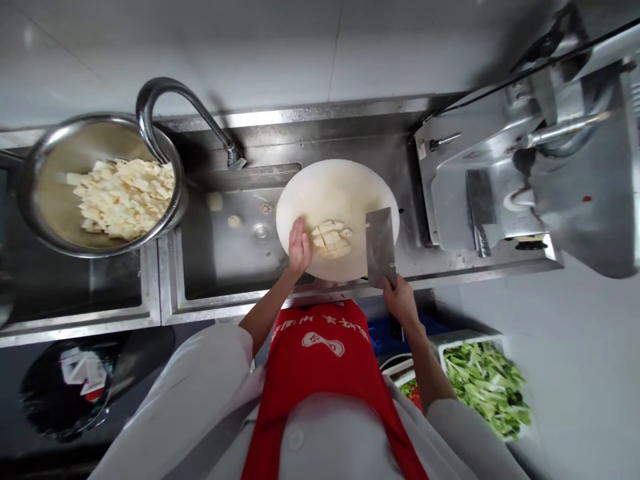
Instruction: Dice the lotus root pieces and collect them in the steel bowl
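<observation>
A round white cutting board (pixel 350 183) lies across the sink's right part and the steel counter. Cut pale pieces (pixel 331 239), some with holes, lie together at its middle. My left hand (pixel 300 248) rests at the board's left edge beside them, fingers stretched out and holding nothing. Wrapped round the handle of a broad cleaver (pixel 381 245), my right hand (pixel 400 299) is at the board's lower right. The blade lies over the board's right edge, apart from the cut pieces.
A steel bowl (pixel 50 193) of pale slices stands at the left under a curved faucet (pixel 175 87). The sink (pixel 220 253) holds a few scraps. A slicing machine (pixel 450 173) and another cleaver (pixel 481 200) are at the right; a crate of greens (pixel 485 387) sits below.
</observation>
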